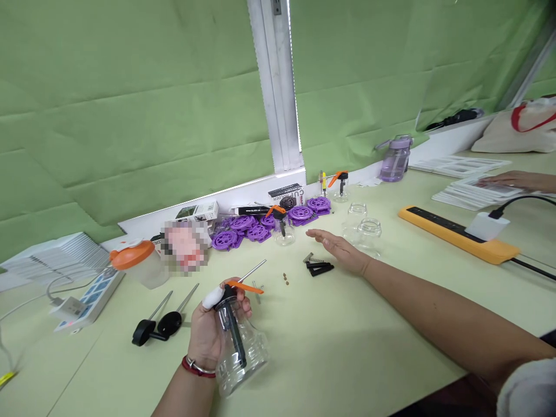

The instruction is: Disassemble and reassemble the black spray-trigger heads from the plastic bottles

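Note:
My left hand is wrapped round the neck of a clear bottle, which leans over the front of the table. The bottle has a black top with a dark tube inside, an orange lever and a thin metal rod sticking out. White wrapping covers my left thumb. My right hand is stretched out low over the table, fingers extended and holding nothing. Nearest to it lie black plastic pieces and small springs. Small brown bits lie between my hands.
Black round lids with rods lie left. Behind stand finished-looking orange-levered bottles, purple discs and clear jars. A yellow power strip, lilac bottle and another person's hand on white sheets are right; an orange-lidded cup is left.

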Tool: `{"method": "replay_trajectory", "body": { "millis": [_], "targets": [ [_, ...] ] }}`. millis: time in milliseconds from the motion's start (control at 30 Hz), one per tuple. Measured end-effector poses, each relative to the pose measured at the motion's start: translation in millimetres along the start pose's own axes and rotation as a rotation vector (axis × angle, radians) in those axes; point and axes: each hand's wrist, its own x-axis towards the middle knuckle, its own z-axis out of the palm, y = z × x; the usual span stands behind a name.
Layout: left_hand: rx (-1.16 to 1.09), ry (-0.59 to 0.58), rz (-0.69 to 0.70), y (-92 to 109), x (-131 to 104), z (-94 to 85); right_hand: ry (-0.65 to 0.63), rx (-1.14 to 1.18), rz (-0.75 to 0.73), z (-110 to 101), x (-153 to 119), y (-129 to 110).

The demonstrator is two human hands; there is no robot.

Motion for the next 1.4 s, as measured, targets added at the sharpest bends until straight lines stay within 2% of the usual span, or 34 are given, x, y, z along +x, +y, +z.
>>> {"method": "replay_trajectory", "body": {
  "millis": [133,267,300,367,433,500,533,633,733,800,833,900,967,1000,1033,1067,1200,1267,1333,1400],
  "targets": [
    [-0.007,0.0,0.002,0.7,-1.4,0.4,0.06,0.174,0.021,-0.6,2.7,-4.5],
    [-0.075,0.053,0.063,-0.5,-2.0,4.4,0.063,0.359,0.128,10.6,-1.5,-32.3],
    [-0.111,0.082,0.105,-2.0,-1.9,6.1,0.023,0.423,0.19,18.0,-5.5,-42.7],
    [-0.186,0.12,0.186,-6.6,-1.8,9.7,-0.146,0.594,0.365,38.2,-17.2,-64.9],
    [-0.237,0.107,0.227,-12.7,-1.9,12.9,-0.333,0.803,0.543,62.1,-31.4,-85.0],
    [-0.243,0.072,0.242,-18.2,-2.7,15.1,-0.481,1.0,0.658,83.6,-43.2,-99.8],
    [-0.228,0.057,0.25,-20.1,-3.3,15.8,-0.494,1.065,0.703,91.8,-46.9,-104.5],
    [-0.09,0.009,0.272,-21.1,-6.3,17.6,-0.341,1.126,0.743,103.1,-48.6,-109.1],
    [0.258,0.01,0.326,-18.6,-10.8,20.3,-0.253,0.983,0.694,98.4,-44.6,-105.3],
    [0.545,0.086,0.369,-17.9,-13.8,22.8,-0.28,0.768,0.615,90.8,-44.2,-103.1],
    [0.656,0.134,0.371,-18.1,-15.0,24.2,-0.292,0.627,0.532,86.2,-45.0,-102.8],
    [0.765,0.2,0.303,-19.1,-16.3,26.7,-0.299,0.296,0.235,76.3,-46.8,-103.6],
    [0.762,0.217,0.206,-20.3,-16.7,28.3,-0.302,-0.007,-0.121,67.2,-47.5,-105.3],
    [0.746,0.217,0.177,-20.9,-17.0,28.6,-0.293,-0.106,-0.249,63.8,-47.3,-105.9],
    [0.737,0.217,0.176,-21.5,-17.4,28.7,-0.275,-0.158,-0.309,61.8,-46.8,-106.1],
    [0.743,0.215,0.203,-22.1,-18.2,28.6,-0.253,-0.164,-0.301,61.2,-46.2,-106.0],
    [0.887,0.17,0.408,-24.2,-22.0,26.8,-0.251,-0.124,-0.048,69.3,-47.2,-105.9],
    [0.922,0.133,0.427,-24.6,-22.3,26.2,-0.244,-0.234,-0.07,71.3,-49.6,-109.3],
    [0.893,0.126,0.367,-24.5,-21.1,26.4,-0.208,-0.345,-0.156,66.8,-51.2,-114.6],
    [0.84,0.128,0.305,-24.6,-19.9,26.7,-0.232,-0.328,-0.226,57.5,-49.9,-118.5]
  ]
}}
